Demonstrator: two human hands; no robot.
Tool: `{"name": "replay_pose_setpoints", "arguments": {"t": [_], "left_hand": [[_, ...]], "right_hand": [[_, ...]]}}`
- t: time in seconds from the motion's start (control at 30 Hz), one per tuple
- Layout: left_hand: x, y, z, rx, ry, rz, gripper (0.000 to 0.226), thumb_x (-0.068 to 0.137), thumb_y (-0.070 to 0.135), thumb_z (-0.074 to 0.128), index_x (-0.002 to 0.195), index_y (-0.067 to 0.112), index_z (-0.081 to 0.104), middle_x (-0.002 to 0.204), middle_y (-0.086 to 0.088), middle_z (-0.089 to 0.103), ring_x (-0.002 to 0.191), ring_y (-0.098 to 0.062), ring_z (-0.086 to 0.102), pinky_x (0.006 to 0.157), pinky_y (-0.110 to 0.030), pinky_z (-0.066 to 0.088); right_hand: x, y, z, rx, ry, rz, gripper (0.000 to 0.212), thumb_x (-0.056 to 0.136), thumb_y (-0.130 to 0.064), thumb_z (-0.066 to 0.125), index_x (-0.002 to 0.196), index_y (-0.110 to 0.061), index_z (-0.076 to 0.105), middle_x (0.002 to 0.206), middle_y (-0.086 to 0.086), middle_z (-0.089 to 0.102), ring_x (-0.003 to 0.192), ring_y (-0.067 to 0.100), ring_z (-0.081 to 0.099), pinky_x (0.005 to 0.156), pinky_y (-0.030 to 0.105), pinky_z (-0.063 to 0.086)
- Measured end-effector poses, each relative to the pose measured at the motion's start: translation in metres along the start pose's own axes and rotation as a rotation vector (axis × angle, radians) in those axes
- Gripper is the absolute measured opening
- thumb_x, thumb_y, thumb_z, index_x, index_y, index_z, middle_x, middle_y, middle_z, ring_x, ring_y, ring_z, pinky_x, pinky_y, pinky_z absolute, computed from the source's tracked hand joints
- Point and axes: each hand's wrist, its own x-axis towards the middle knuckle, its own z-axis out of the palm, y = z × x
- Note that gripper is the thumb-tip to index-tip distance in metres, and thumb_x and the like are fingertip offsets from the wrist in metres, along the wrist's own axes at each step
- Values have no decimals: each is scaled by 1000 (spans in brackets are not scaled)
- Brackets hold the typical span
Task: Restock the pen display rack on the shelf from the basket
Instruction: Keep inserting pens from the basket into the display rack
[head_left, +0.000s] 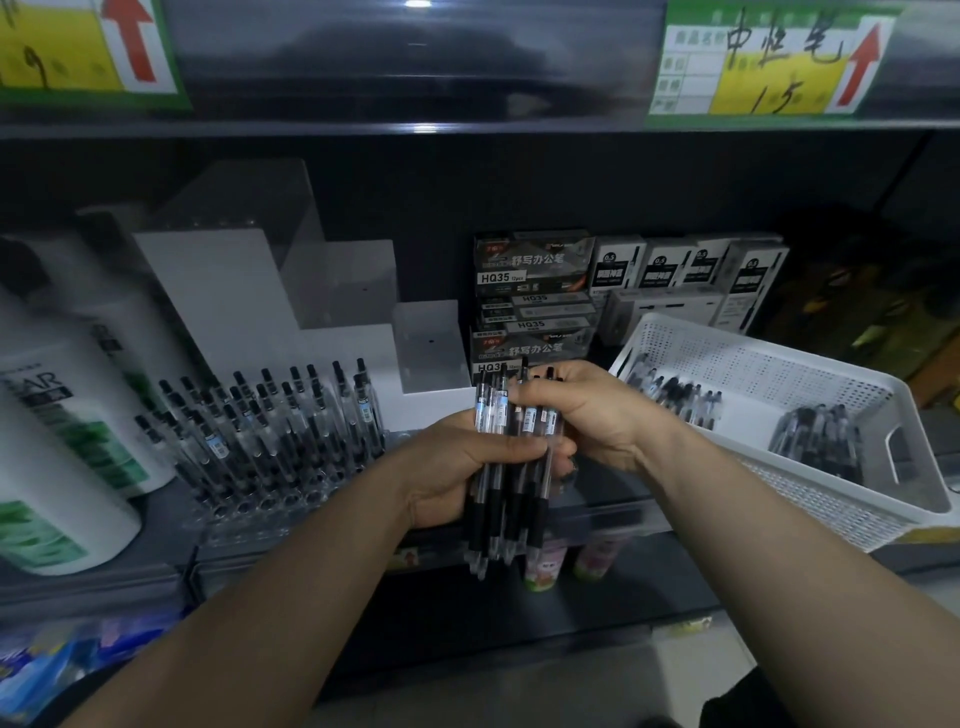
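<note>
Pens (506, 512) stand as a near-upright bundle, button ends up, in our left hand (452, 473), which wraps their middles. Our right hand (597, 415) pinches their upper ends. The display rack (249, 525) sits just left of the left hand, the nearer one. The basket (753, 364) lies right of the right hand.

Pens (491, 413) between rack (249, 512) and basket (753, 364)
Clear, black-grip pens bunched upright, tips down; clear rack at left, partly filled with standing pens; white perforated basket at right, tilted, with loose pens.
</note>
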Motion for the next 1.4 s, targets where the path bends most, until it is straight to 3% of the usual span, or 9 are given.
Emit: {"name": "replay_pose_setpoints", "arguments": {"t": [0.13,0.2,0.3,0.5,0.63,0.9,1.1,1.23,1.4], "left_hand": [[-2,-2,2,34,-27,-56,25,76,3,68,100,4,69,97,-15,74,87,-24,72,79,-38,59],[-3,-2,2,35,-14,-53,23,76,3,67,99,5,69,96,-14,74,86,-24,72,73,-33,60],[-3,0,0,33,-7,-43,22,78,2,66,100,5,69,97,-15,74,86,-24,72,76,-32,59],[-2,0,-2,43,-19,-63,27,81,1,65,108,0,66,100,-16,73,87,-24,72,79,-34,58],[-2,0,-3,65,-27,-48,25,80,2,67,105,1,68,99,-15,73,87,-24,72,76,-33,59],[-1,-4,-3,119,-20,-63,25,72,6,71,97,4,71,95,-13,74,85,-22,71,71,-31,58],[-2,-3,-8,116,59,-58,38,71,6,74,107,-3,66,100,-16,73,89,-23,71,76,-33,59],[0,5,-14,46,195,23,48,71,8,74,116,-4,62,97,-15,72,84,-21,70,73,-31,60],[5,12,-19,-37,327,67,26,86,6,68,112,7,67,84,-10,71,75,-20,69,78,-33,59]], "right_hand": [[3,-3,-7,6,30,-30,19,88,-17,64,91,2,65,76,16,64,64,25,55,65,35,42],[3,-5,-7,-6,41,-44,25,88,-16,63,99,7,63,83,18,65,70,26,57,72,37,43],[4,-3,-4,15,86,-65,36,89,-15,63,111,13,57,99,27,61,84,33,55,81,43,43],[6,-3,-1,81,177,-100,2,90,-9,62,89,-9,63,77,8,65,70,21,59,69,36,50],[6,-6,2,120,235,-135,3,90,-8,62,89,-10,64,75,6,66,68,19,61,68,34,51],[4,-18,-5,303,433,-291,10,93,-4,54,89,-11,59,78,3,65,61,6,61,55,17,47],[1,-26,-24,509,611,-435,19,92,7,48,87,-9,59,71,2,62,56,7,56,55,17,49],[-3,-20,-22,347,586,-414,11,91,6,53,92,-5,56,68,3,63,61,11,65,66,23,58],[-17,-8,-13,100,343,-282,19,86,14,55,88,-5,57,71,8,59,60,15,67,68,27,59]]}}
